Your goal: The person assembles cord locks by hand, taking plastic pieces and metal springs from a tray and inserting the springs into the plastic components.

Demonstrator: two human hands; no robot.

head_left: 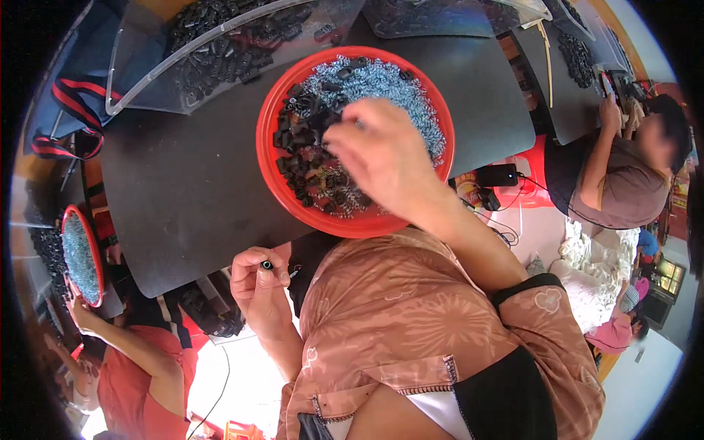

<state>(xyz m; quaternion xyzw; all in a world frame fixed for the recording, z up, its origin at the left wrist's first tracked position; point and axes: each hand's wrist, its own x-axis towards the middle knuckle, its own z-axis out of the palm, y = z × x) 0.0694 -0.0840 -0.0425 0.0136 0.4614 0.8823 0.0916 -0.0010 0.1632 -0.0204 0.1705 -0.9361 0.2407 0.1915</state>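
A red round basin (268, 170) stands on the dark table in front of me. Silvery-blue small springs (400, 92) fill its far right part, and small black plastic parts (297, 158) lie along its left side, with loose springs among them near the front. Over the middle of the basin is my right hand (385, 150), its fingers bent and smeared by motion; whether they hold anything is hidden. My left hand (260, 290), below the table's near edge, is closed around a small black tubular part (267, 265) whose round end faces up between thumb and fingers.
Clear plastic bins of black parts (235, 62) line the table's (191, 198) far edge. At far left, a co-worker's arm (139, 352) reaches toward another red basin (95, 257) of springs. Another person (631, 169) works at right, near a black device (497, 175) with cables.
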